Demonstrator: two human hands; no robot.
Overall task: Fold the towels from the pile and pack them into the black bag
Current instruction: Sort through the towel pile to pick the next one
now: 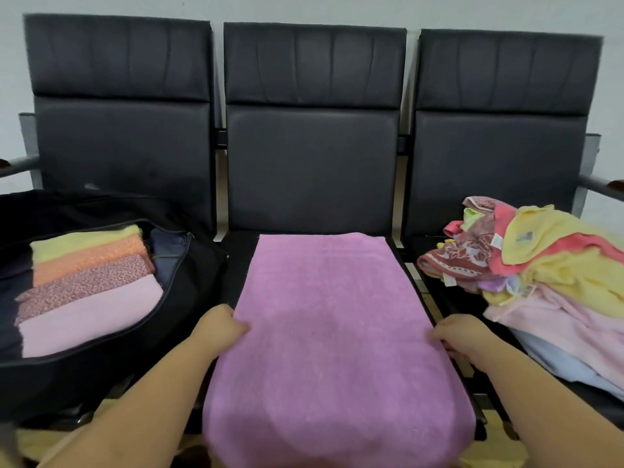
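A purple towel (pixel 331 325) lies spread lengthwise over the middle seat, its near end hanging over the front edge. My left hand (pixel 223 327) grips its left edge about halfway along. My right hand (pixel 459 334) grips the right edge opposite. On the left seat the black bag (pixel 175 292) lies open, with several folded towels (pixel 87 282) in a row inside: yellow-green, orange, patterned red and pale pink. The pile of unfolded towels (pixel 547 265) in yellow, pink, red and light blue sits on the right seat.
Three joined black padded chairs (pixel 310 157) stand against a pale wall, with metal armrests (pixel 601 187) at both ends. Gaps run between the seats. The floor below the front edge looks yellowish.
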